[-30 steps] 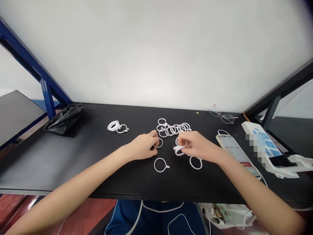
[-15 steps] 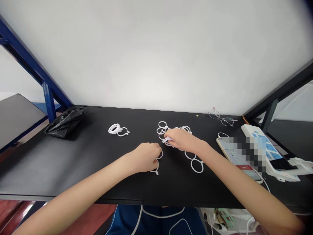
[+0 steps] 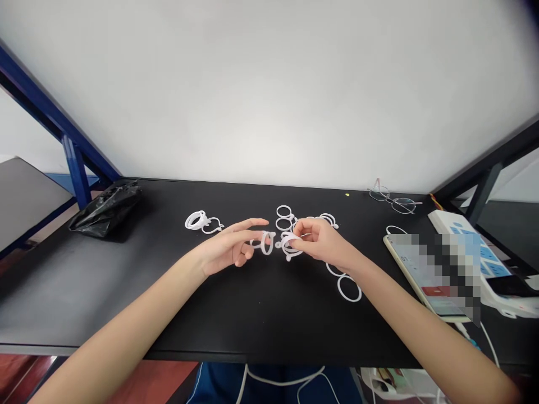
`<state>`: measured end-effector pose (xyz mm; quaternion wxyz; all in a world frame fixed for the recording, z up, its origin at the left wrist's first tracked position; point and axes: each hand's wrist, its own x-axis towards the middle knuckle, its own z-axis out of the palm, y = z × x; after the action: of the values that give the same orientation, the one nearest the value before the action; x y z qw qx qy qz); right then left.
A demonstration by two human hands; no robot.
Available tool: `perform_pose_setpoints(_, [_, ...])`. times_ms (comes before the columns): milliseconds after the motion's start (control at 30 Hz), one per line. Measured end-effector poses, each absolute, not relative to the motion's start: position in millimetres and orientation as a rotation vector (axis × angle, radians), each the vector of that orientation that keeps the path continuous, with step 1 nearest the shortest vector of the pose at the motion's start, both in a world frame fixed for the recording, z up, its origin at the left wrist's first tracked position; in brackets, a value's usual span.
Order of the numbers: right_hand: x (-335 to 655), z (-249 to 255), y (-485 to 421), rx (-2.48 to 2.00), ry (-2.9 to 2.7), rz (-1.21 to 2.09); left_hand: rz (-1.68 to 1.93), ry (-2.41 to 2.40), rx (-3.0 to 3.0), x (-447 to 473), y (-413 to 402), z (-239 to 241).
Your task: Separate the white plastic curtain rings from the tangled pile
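My left hand is raised over the black table and pinches a white plastic ring, with the forefinger stretched out. My right hand is closed on a small stack of white rings, held right beside the left hand's ring. Behind the hands lies a loose heap of white rings. Two more rings lie under my right wrist. A second small pile of rings sits to the left.
A crumpled black bag lies at the far left. Glasses rest near the wall. On the right are a phone with a cable and a white power strip. Blue frame struts stand at the left.
My left hand has lifted a ring off the table and raised it. My right hand drew back from the heap with its stack of rings and brought it next to the left hand's ring.
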<state>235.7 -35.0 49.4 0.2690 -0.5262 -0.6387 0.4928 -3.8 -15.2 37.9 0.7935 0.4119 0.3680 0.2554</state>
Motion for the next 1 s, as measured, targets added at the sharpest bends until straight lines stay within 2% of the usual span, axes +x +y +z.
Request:
perform_pose_setpoints(233, [229.8,37.3,-43.5,-1.278,-1.448,1.458,0.517,0.703,0.801,6.9,-24.1,32.6])
perform_pose_setpoints(667, [218.2,18.5,-57.8,-1.162,-1.533,1.101,0.672,0.615,0.761,13.9,-30.9,25.0])
perform_pose_setpoints(1000, [221.1,19.4,-55.3,-1.205,-1.543,1.122,0.710,0.587,0.778,14.0,-33.4,24.4])
